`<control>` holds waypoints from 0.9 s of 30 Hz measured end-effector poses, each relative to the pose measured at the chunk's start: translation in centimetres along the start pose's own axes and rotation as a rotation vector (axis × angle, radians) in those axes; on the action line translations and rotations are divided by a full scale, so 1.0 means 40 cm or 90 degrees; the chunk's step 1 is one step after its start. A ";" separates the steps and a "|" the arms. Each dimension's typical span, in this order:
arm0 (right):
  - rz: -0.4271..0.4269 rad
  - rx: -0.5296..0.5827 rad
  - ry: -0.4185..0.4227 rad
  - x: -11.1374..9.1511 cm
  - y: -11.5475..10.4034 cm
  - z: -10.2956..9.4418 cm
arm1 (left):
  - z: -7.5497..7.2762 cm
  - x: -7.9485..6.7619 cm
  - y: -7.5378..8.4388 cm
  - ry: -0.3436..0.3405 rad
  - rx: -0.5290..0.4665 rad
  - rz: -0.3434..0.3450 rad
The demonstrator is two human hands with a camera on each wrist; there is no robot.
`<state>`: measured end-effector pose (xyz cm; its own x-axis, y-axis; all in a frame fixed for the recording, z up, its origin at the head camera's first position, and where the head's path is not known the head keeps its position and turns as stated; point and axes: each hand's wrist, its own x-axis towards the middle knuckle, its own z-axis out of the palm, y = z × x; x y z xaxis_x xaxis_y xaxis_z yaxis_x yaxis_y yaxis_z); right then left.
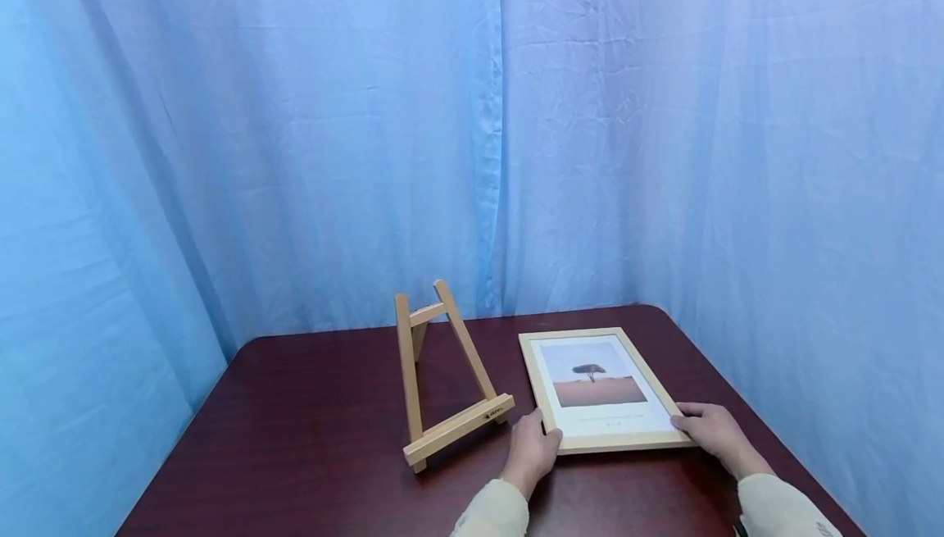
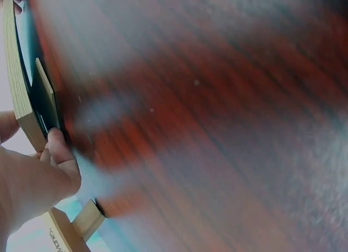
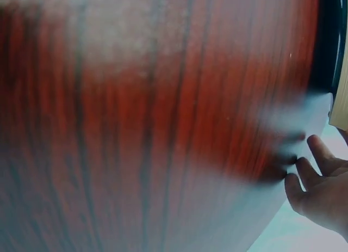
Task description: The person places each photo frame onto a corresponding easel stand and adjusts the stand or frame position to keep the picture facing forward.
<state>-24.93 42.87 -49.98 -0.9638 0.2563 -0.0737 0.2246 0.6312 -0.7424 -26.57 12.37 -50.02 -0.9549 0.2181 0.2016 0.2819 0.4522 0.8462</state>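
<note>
Getting hold is done: the left hand (image 1: 533,445) and right hand (image 1: 714,430) grasp the picture frame (image 1: 593,385) by its 2 near corners, at the table's (image 1: 295,422) right side. Releasing it remains. The easel (image 1: 459,430) stands apart, left of the frame. Whether the far edge touches down is unclear.

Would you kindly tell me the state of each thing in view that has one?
Picture frame: image side up, held at both near corners.
Easel: standing unfolded on the table.
Left hand: gripping the frame's near left corner.
Right hand: gripping the frame's near right corner.
Curtains: hanging in folds.
</note>
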 end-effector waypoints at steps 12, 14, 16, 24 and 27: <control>0.029 0.048 0.012 0.002 0.017 -0.010 | 0.008 0.017 0.009 0.014 -0.013 0.004; 0.036 0.059 0.014 0.006 0.025 -0.013 | 0.009 0.019 0.016 0.017 -0.009 0.008; 0.042 0.081 0.018 0.012 0.032 -0.016 | 0.008 0.022 0.024 0.019 -0.008 0.013; 0.037 0.147 0.042 0.016 0.029 -0.029 | -0.007 0.036 0.043 0.042 0.011 0.050; 0.023 0.144 0.048 0.013 0.024 -0.034 | -0.012 0.041 0.046 0.048 0.013 0.058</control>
<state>-25.04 44.59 -49.83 -0.9405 0.3345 -0.0593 0.2124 0.4428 -0.8711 -27.65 13.13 -47.88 -0.9291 0.1938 0.3149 0.3694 0.4511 0.8124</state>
